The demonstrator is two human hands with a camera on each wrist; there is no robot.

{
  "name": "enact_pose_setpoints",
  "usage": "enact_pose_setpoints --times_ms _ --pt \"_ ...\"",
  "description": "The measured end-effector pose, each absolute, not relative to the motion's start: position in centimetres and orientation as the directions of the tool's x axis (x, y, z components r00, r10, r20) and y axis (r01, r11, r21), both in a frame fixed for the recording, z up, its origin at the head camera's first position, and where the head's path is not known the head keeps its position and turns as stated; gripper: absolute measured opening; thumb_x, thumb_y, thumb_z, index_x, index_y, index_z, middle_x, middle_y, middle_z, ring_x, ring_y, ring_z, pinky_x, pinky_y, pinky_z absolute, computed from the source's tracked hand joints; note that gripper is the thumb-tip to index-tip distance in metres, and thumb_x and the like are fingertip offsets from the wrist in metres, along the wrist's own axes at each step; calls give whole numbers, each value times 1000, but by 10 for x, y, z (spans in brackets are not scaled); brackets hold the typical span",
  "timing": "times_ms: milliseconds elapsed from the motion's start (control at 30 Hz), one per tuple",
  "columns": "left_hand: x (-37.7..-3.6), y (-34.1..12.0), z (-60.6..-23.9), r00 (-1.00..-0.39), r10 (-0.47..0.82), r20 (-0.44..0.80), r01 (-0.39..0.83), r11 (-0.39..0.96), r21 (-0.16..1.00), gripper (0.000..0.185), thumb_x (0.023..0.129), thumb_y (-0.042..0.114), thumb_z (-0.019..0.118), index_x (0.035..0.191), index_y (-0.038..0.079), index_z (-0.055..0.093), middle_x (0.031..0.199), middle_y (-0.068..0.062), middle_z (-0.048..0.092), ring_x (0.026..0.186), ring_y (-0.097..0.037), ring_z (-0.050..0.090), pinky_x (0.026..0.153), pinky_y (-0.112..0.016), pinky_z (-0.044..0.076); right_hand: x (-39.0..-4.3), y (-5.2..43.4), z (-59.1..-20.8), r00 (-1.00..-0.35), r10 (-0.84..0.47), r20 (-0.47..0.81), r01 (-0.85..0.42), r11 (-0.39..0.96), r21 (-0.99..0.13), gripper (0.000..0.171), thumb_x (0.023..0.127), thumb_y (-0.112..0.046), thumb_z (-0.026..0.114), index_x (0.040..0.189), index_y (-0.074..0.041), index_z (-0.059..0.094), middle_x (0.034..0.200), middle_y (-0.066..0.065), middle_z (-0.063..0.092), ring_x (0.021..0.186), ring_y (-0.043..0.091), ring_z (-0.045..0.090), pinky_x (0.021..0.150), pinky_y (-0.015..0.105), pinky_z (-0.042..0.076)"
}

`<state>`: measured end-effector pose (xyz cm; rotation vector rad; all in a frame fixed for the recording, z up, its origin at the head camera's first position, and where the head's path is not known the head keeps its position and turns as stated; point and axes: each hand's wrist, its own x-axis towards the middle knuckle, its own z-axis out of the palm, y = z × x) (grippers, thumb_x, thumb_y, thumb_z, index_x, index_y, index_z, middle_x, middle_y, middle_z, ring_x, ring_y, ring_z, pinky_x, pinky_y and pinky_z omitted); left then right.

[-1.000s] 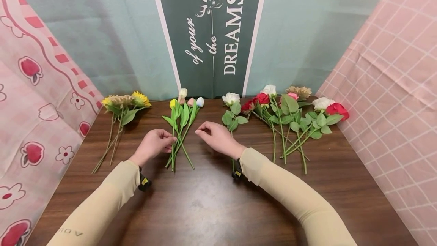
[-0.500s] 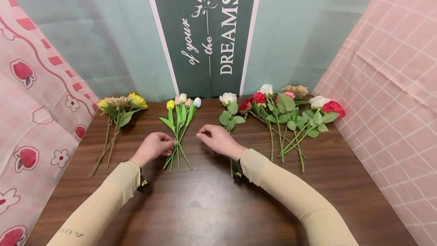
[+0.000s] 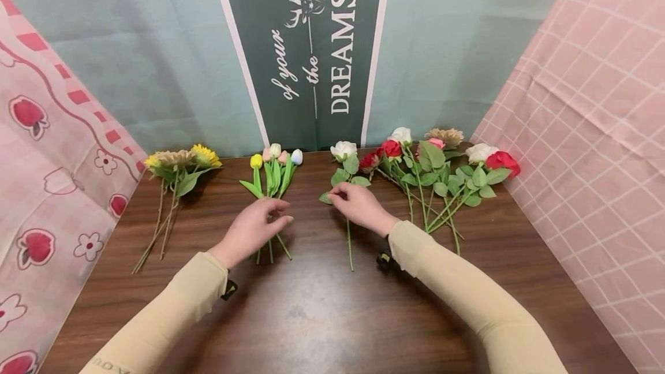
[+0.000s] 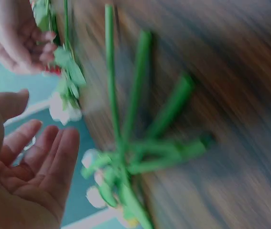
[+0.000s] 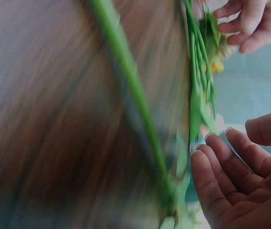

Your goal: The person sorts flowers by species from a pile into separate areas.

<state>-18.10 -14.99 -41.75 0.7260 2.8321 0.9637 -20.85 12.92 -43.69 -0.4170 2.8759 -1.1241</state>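
My left hand (image 3: 251,227) hovers over the stems of several tulips (image 3: 275,178), its thumb and fingers spread apart and holding nothing. The tulips, with yellow, pink, white and pale blue heads, lie crossed on the table; their stem ends (image 4: 140,71) fan out in the left wrist view. Over the leafy stem of a single white rose (image 3: 343,150) is my right hand (image 3: 358,204), which hides part of that stem. In the right wrist view the right fingers (image 5: 216,176) are loosely bent and apart from the rose stem (image 5: 128,71).
At the left lie a few yellow and beige sunflower-like flowers (image 3: 206,156). A pile of red, white and pink roses (image 3: 503,163) with a beige bloom (image 3: 445,138) lies at the right. Cloth hangings (image 3: 306,74) enclose the back and sides of the brown wooden table (image 3: 317,316).
My left hand has let go of the tulip stems and opened above them. The right hand has moved rightward over the white rose's stem. The head view has shifted slightly.
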Motion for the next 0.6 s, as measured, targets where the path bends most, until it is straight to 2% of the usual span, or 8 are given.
enact_pose_setpoints --times_ms 133,200,267,333,433,500,600 --pt "-171 -124 -418 -772 612 174 616 650 446 48 98 34 71 139 10 63 134 -7 62 125 -27 58 106 -47 47 -212 166 -435 -977 -192 91 -205 745 -634 21 102 -27 62 110 -12 74 106 3 72 90 19 65 84 41 54" --pt "-166 -111 -419 -705 684 187 694 611 380 54 99 36 70 145 11 59 142 -8 58 132 -28 52 113 -46 41 -213 187 -432 -986 -147 82 -165 755 -635 23 102 -26 61 112 -10 73 106 5 72 87 21 65 82 42 54" --pt "-160 -99 -420 -641 745 186 756 572 318 58 100 39 67 150 13 53 150 -9 52 137 -28 48 117 -45 36 -214 209 -428 -993 -97 66 -116 760 -640 25 102 -26 59 115 -10 72 102 8 72 78 23 64 74 43 54" --pt "-156 -86 -420 -577 797 177 808 526 266 61 101 41 64 153 14 49 154 -10 48 142 -29 43 119 -44 31 -215 231 -423 -997 -50 54 -73 758 -649 27 103 -25 56 116 -8 71 101 10 71 73 25 61 70 43 52" --pt "-152 -67 -421 -502 850 157 859 470 203 63 102 45 61 156 16 45 159 -10 43 147 -30 37 122 -43 25 -220 263 -417 -999 11 47 -22 768 -640 29 104 -24 53 118 -6 70 106 15 71 80 28 62 72 44 51" --pt "-150 -54 -420 -466 872 150 881 441 172 63 103 46 59 157 17 44 159 -11 42 148 -30 34 124 -42 22 -224 281 -415 -998 40 41 6 783 -622 30 104 -23 53 119 -2 70 112 18 70 88 30 62 78 45 50" --pt "-148 -34 -420 -432 890 147 900 415 131 64 102 49 58 157 18 44 160 -10 41 149 -31 33 124 -43 20 -230 300 -412 -998 60 10 43 813 -581 28 104 -20 54 118 0 68 113 21 69 91 33 62 81 48 50"
